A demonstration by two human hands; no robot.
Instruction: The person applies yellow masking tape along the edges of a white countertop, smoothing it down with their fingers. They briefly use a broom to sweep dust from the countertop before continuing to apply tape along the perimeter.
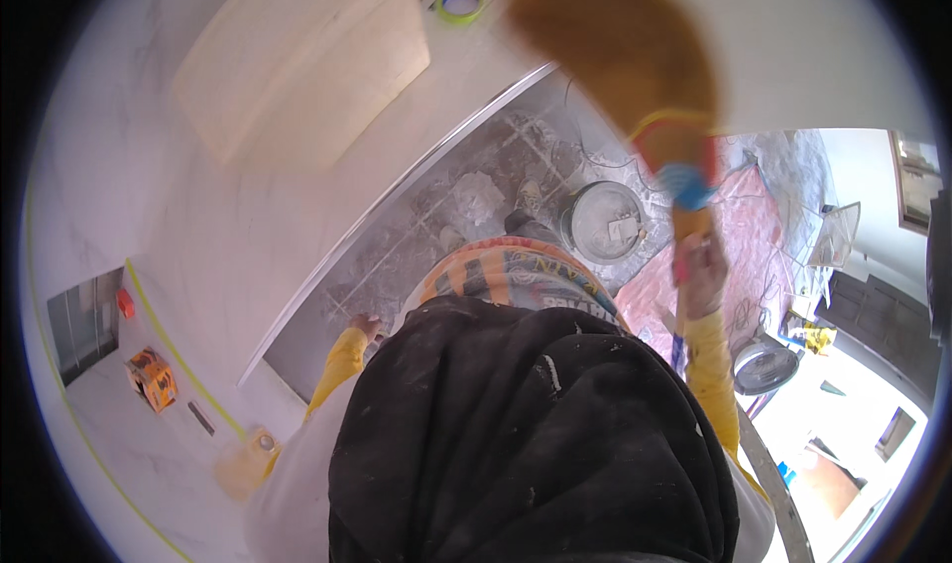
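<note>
My right hand [700, 263] grips the handle of a brown brush [620, 47], whose broad head is blurred by motion over the pale marbled surface [139, 216]. Its neck has red and blue bands. My left hand [365, 325] hangs low near the metal-edged side of that surface; it is small and partly hidden, so its fingers cannot be made out clearly. A beige panel [307, 77] lies at the upper left, with a roll of yellow-green tape [459, 19] to its right.
Below are a dusty tiled floor [407, 246], a round bucket [602, 221], a cable and a crumpled red sheet [650, 285]. An orange box [151, 378] sits at the lower left. A dark round tub [764, 365] and a long metal bar [783, 508] are at the right.
</note>
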